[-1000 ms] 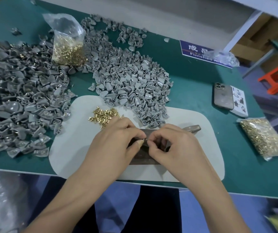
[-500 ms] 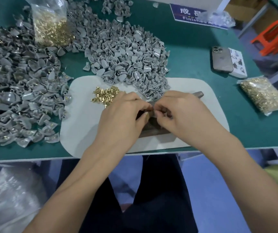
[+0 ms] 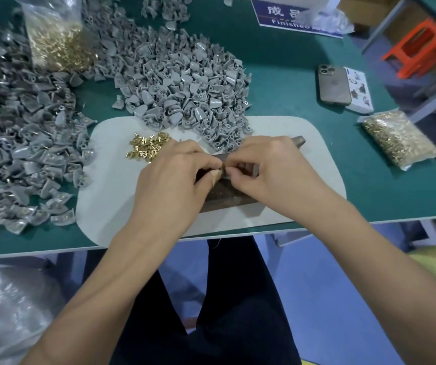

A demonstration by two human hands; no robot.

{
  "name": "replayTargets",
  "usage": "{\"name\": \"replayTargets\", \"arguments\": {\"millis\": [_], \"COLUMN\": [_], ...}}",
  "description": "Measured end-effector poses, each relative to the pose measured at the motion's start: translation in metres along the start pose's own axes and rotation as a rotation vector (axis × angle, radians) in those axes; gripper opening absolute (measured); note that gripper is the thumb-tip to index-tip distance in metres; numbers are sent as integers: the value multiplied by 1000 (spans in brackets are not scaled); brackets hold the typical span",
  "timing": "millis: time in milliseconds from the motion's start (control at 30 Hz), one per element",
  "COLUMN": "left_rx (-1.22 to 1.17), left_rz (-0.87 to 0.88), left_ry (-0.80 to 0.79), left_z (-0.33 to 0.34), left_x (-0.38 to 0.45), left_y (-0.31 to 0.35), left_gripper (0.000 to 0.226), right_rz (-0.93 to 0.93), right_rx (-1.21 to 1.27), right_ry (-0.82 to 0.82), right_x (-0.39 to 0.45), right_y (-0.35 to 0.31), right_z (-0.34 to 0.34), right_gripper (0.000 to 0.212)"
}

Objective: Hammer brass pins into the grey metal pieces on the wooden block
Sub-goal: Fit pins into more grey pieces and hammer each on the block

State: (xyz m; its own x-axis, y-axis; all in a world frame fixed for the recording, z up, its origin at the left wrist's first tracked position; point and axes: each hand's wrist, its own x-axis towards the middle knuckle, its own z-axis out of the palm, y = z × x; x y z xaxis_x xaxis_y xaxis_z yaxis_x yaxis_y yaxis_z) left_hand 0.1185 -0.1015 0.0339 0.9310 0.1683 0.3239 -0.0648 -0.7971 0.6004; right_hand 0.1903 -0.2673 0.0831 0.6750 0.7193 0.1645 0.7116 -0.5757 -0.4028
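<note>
The left hand (image 3: 174, 175) and right hand (image 3: 272, 164) meet fingertip to fingertip over the wooden block (image 3: 227, 193), fingers curled, pinching something small and hidden. Loose brass pins (image 3: 147, 146) lie left of the block, grey pieces (image 3: 185, 88) beyond it.

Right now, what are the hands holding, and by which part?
Both hands, left hand and right hand, pinch something small between their fingertips over the wooden block. It is hidden by the fingers, so neither the thing nor the gripped part can be told.
</note>
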Motion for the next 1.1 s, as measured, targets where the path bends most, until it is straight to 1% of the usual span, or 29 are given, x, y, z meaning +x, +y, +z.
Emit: {"name": "replayTargets", "arguments": {"millis": [100, 300, 333, 400, 433, 467, 500, 533, 567, 600, 633, 733, 800, 833, 933, 967, 1033, 1067, 1100], "left_rx": [17, 94, 103, 117, 121, 124, 126, 126, 123, 120, 118, 125, 112, 96, 60, 56, 50, 46, 43], "left_rz": [-12, -13, -17, -21, -23, -26, -30, -33, -37, -37, -36, -30, -30, -28, -9, -8, -14, -19, -25], "left_ry": [16, 27, 29, 30, 30, 30, 28, 25, 22, 21, 19, 26, 25, 15, -14, -17, -12, -8, -1], "left_z": [0, -2, -2, -2, -1, -1, 0, 0, 0, 0, -1, -1, -1, -1, -1, -1, 0, 1, 2], "left_x": [-2, -3, -3, -3, -3, -3, -3, -4, -4, -4, -4, -4, -3, -3, 0, 0, 0, 0, -1], "left_y": [2, 8, 9, 10, 11, 11, 12, 12, 12, 11, 11, 10, 10, 9, 8, 8, 7, 7, 8], "left_gripper": [9, 10, 9, 9, 9, 9, 8, 8, 8, 8, 7, 8, 8, 8, 7, 7, 7, 7, 7], "right_rz": [50, 44, 63, 160, 230, 319, 426, 540, 640, 703, 720, 659, 654, 643, 545, 466, 300, 265, 268], "right_rx": [38, 70, 116, 185, 150, 63, -49, -162, -240, -255, -234, -218, -218, -179, 131, 203, 226, 204, 170], "right_ry": [29, 60, 102, 286, 374, 411, 387, 307, 192, 97, 50, 71, 113, 145, 252, 254, 186, 138, 93], "right_x": [-3, -5, -8, -19, -26, -33, -41, -49, -57, -62, -66, -66, -65, -65, -62, -61, -61, -61, -60], "right_y": [3, 10, 14, 28, 39, 51, 64, 75, 83, 89, 93, 95, 97, 97, 82, 71, 52, 43, 37], "right_z": [3, 6, 4, -5, -10, -13, -14, -12, -9, -5, -2, -1, -10, -16, -35, -39, -39, -35, -32], "right_gripper": [8, 5, 4, 3, 2, 6, 13, 22, 34, 42, 44, 30, 28, 28, 27, 28, 28, 28, 29]}}
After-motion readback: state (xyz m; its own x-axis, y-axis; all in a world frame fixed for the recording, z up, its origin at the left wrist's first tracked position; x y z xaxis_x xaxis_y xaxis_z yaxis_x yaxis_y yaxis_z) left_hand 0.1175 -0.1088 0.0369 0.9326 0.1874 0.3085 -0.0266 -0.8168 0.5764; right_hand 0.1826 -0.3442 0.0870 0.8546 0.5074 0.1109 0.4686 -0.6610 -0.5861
